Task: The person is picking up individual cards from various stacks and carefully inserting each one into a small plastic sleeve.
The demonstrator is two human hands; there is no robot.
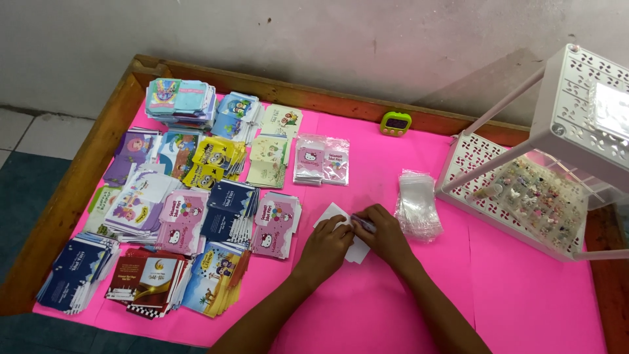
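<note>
Looking down at the pink table (393, 295), we are seeing both our hands meeting near its middle over a small white envelope (357, 251). Our left hand (327, 246) is pressing down on the envelope's left part with its fingers curled close together, covering much of it. Our right hand (386, 233) is pinching a slim pen-like thing (362, 223) between its fingertips, the tip lying at the envelope's upper edge; what kind of tool it is we cannot tell for sure. The envelope is lying flat on the pink cover, with white corners showing above and below our hands.

Just beside our right hand, we are noticing a loose stack of clear plastic sleeves (418, 204). Beyond them a white perforated rack (524, 164) is standing at the table's right side, its lower shelf carrying a scatter of tiny decorations (534, 196) too small to make out.

Spreading across the left half of the table, we are seeing many piles of printed envelopes (190, 210) in purple, yellow, navy, pink and dark red, some fanned, some overlapping. A pair of bagged pink-and-white packets (321, 159) is lying apart from those piles, above our hands. A small green timer (396, 122) is sitting near the wooden rim (85, 177) at the far edge.
</note>
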